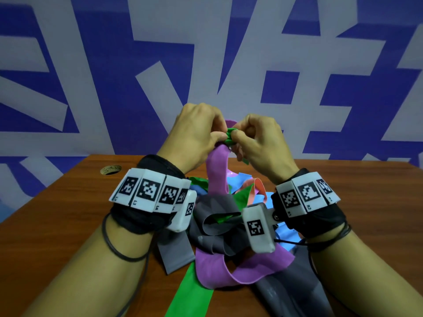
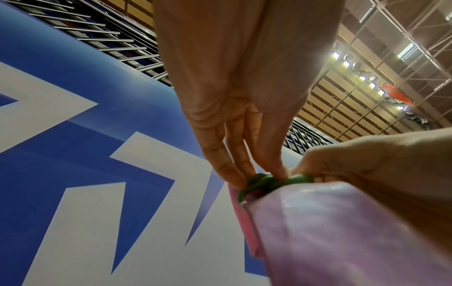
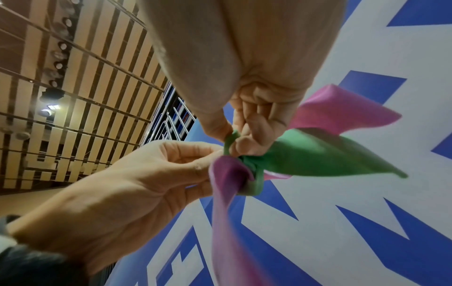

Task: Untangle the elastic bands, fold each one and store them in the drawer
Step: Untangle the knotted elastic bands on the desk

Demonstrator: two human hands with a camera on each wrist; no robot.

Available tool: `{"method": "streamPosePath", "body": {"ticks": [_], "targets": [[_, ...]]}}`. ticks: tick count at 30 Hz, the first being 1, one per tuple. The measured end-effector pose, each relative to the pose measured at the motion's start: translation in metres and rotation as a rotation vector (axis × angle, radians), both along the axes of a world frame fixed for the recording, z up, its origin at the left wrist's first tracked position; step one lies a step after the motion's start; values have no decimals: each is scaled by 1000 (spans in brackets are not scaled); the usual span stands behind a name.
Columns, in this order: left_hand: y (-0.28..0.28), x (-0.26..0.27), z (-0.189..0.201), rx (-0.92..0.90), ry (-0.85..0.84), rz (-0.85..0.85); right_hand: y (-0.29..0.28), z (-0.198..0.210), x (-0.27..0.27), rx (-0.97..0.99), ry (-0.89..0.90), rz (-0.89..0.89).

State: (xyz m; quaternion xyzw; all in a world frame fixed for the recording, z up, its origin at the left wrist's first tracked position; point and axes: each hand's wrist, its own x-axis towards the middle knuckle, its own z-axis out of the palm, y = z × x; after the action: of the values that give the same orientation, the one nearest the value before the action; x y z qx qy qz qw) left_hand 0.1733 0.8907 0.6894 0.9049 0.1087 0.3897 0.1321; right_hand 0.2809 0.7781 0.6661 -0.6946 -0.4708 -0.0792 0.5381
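Knot: a green band (image 1: pixel 229 136) is tied round a purple band (image 1: pixel 216 172), held raised above the desk (image 1: pixel 68 202).
Left hand (image 1: pixel 196 133): knot pinched by fingertips.
Right hand (image 1: pixel 258 138): green band pinched at the knot.
Pile (image 1: pixel 219 225): tangled bands lie below, between the wrists.

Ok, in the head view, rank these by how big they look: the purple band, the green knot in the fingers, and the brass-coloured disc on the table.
1. purple band, by far the largest
2. brass-coloured disc
3. green knot, mostly hidden by fingers, so close to the disc and unsure
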Motion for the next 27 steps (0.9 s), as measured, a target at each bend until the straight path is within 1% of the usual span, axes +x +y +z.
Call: {"method": "streamPosePath", "body": {"ticks": [5,10,13,15,21,25,27], "targets": [[0,-2,2,-17,13,-27,-1,1,-1,23,55,52],[-5,-7,3,57,42,-69,5,-4,2,-32,9,39],[-3,-11,3,30,77,-93,9,-9,5,-57,-26,31],[0,-13,3,-2,110,-136,11,-13,6,-73,-8,53],[-3,-15,6,-48,140,-210,10,-19,13,-102,43,55],[-1,-14,5,-68,108,-207,9,-14,14,-98,19,20],[0,-12,3,-74,113,-158,7,-11,14,-91,12,9]]}}
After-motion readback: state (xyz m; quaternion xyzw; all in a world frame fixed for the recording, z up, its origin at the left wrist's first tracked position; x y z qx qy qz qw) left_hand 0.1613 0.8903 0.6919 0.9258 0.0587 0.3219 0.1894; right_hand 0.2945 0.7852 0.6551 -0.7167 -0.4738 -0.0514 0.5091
